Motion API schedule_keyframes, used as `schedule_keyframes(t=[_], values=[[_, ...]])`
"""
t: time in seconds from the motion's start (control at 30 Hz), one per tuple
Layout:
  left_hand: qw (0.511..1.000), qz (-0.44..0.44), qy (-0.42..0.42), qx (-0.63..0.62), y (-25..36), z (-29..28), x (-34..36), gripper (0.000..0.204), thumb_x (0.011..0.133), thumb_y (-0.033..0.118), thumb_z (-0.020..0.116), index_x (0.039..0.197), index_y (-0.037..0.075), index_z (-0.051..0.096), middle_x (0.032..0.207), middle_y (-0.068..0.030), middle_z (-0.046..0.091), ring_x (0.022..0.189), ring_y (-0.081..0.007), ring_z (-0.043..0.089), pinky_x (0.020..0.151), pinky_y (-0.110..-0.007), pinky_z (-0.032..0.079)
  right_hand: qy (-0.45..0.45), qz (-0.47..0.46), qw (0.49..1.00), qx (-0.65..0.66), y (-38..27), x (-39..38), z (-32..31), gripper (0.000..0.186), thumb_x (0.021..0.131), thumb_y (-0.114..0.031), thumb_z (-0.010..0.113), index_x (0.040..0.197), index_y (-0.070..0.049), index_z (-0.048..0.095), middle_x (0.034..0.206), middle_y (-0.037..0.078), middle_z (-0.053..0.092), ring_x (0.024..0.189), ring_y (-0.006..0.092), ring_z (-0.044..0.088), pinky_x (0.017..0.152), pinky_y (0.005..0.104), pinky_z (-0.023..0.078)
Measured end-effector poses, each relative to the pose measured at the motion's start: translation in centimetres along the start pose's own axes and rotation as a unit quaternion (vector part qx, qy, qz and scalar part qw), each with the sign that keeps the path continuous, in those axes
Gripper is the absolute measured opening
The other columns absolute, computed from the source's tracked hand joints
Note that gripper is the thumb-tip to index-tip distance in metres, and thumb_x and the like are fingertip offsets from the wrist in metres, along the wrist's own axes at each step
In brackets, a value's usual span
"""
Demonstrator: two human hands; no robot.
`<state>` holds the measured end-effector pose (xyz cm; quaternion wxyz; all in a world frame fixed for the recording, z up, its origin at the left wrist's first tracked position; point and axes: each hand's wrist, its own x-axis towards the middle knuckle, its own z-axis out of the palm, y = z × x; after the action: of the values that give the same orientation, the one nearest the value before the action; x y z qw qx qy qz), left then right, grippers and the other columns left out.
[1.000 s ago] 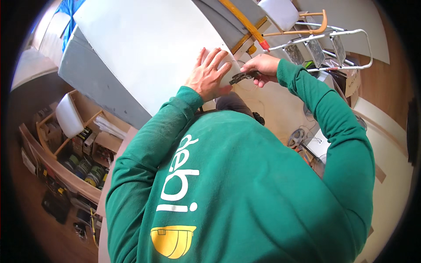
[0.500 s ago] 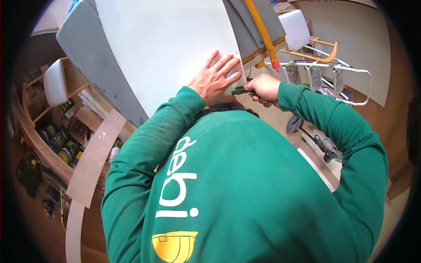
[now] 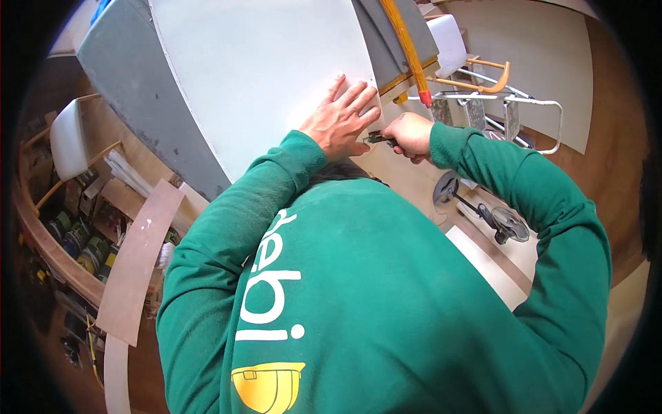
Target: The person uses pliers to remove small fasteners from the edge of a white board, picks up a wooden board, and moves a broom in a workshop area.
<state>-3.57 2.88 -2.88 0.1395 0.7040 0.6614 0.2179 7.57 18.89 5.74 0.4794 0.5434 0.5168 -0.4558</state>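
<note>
A smooth white panel (image 3: 269, 69) lies on a larger grey board or worktop (image 3: 138, 90) in front of me. My left hand (image 3: 339, 125) rests flat on the panel near its right corner, fingers spread. Just right of it, my right hand (image 3: 412, 134) is closed around a small dark green hand tool (image 3: 377, 139). The tool sits at the panel's near right corner, close to my left thumb. Its exact kind is too small to make out, and my fingers cover part of it.
A yellow bar with a red end (image 3: 407, 48) lies beyond my right hand. To the right are a stepladder (image 3: 510, 114), a white-backed chair (image 3: 448, 45) and a dark round-based object (image 3: 486, 214). On the left stand another chair (image 3: 69, 141) and a long brown board (image 3: 141, 265).
The view has shifted slightly, moving the surroundings a little. My right hand and the tool stay at the panel's corner, turned slightly; my left hand remains flat on the panel.
</note>
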Motion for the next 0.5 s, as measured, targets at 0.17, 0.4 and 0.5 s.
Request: schedule_keyframes(t=[0.17, 0.4, 0.5], values=[[1.000, -0.001, 0.003, -0.003, -0.2, -0.3, 0.0, 0.072, 0.080, 0.056, 0.076, 0.134, 0.012, 0.056, 0.155, -0.0164, 0.041, 0.149, -0.0321, 0.034, 0.124, -0.062, 0.021, -0.062, 0.008, 0.998, -0.013, -1.0, 0.2, -3.2, 0.027, 0.103, -0.030, 0.058, 0.087, -0.010, 0.060, 0.063, -0.001, 0.052, 0.049, 0.0091, 0.040, 0.044, 0.0293, 0.031], [0.999, -0.019, 0.024, -0.007, 0.3, 0.3, 0.0, 0.069, 0.081, 0.053, 0.075, 0.133, 0.011, 0.057, 0.156, -0.0166, 0.040, 0.150, -0.0319, 0.033, 0.125, -0.062, 0.019, -0.124, 0.009, 0.992, -0.021, -0.8, 2.1, -5.9, 0.024, 0.102, -0.030, 0.061, 0.088, -0.011, 0.062, 0.063, -0.001, 0.055, 0.049, 0.0080, 0.038, 0.046, 0.0280, 0.028], [0.999, -0.026, 0.020, -0.024, 0.7, 0.0, 0.0, 0.065, 0.084, 0.051, 0.074, 0.132, 0.011, 0.058, 0.156, -0.0169, 0.040, 0.150, -0.0322, 0.033, 0.125, -0.062, 0.018, -0.134, 0.003, 0.990, -0.045, -0.9, 2.3, -6.5, 0.024, 0.102, -0.031, 0.060, 0.087, -0.012, 0.063, 0.061, -0.001, 0.054, 0.048, 0.0079, 0.038, 0.046, 0.0286, 0.028]])
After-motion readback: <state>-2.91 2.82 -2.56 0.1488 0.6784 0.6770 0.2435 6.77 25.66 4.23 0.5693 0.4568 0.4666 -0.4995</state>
